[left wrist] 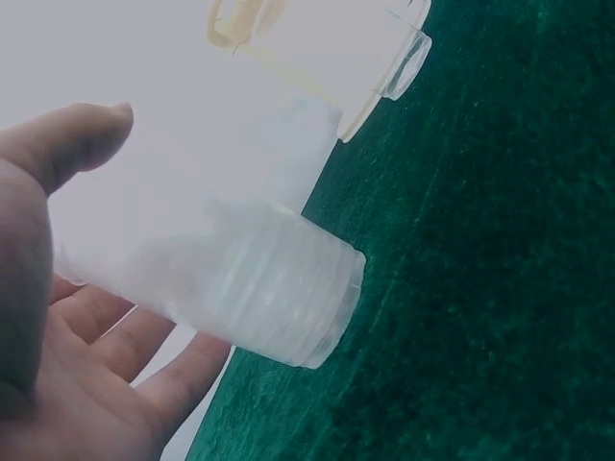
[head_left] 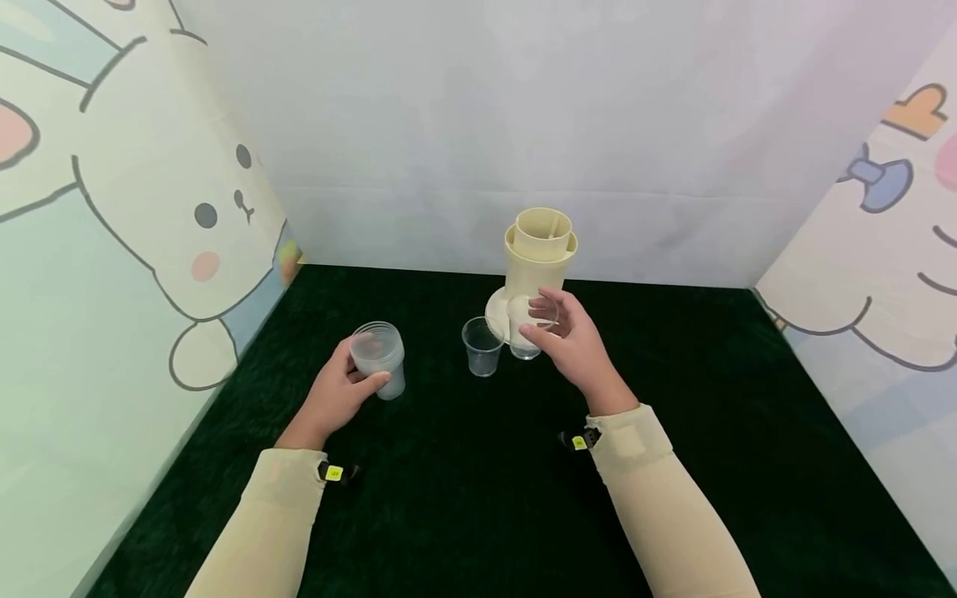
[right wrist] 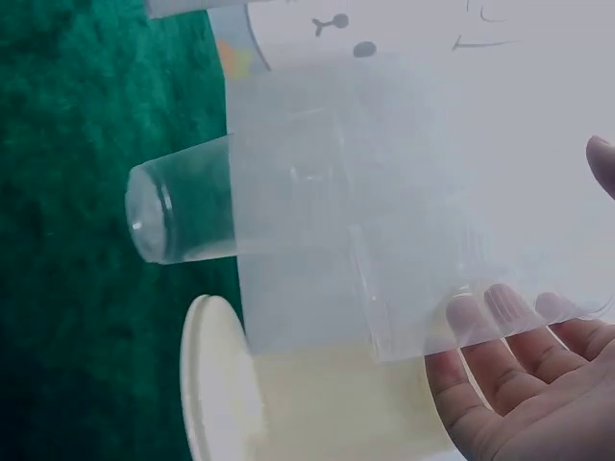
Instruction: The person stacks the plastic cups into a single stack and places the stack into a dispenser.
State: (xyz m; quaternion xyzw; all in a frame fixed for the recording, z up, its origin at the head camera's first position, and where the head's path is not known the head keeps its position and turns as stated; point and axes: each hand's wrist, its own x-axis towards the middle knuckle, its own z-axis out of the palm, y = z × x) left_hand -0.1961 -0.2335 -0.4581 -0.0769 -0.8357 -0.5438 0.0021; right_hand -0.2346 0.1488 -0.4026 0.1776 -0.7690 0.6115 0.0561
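Note:
My left hand (head_left: 336, 397) grips a stack of clear plastic cups (head_left: 383, 357), thumb on the near side and fingers round the far side. The same stack of cups (left wrist: 288, 288) fills the middle of the left wrist view, tilted by the camera angle. With thumb and fingers on opposite sides, my right hand (head_left: 576, 353) holds a single clear plastic cup (head_left: 526, 352), raised over the table. Just left of it, another clear plastic cup (head_left: 483, 357) stands upright on the cloth; the right wrist view also shows this standing cup (right wrist: 192, 206).
Behind the right hand stands a cream cylindrical holder (head_left: 532, 270) with a smaller cylinder in its top and a round base (head_left: 497, 306). Dark green cloth (head_left: 449, 482) covers the table. A white curtain (head_left: 419, 124) hangs behind, with cartoon-printed panels at both sides.

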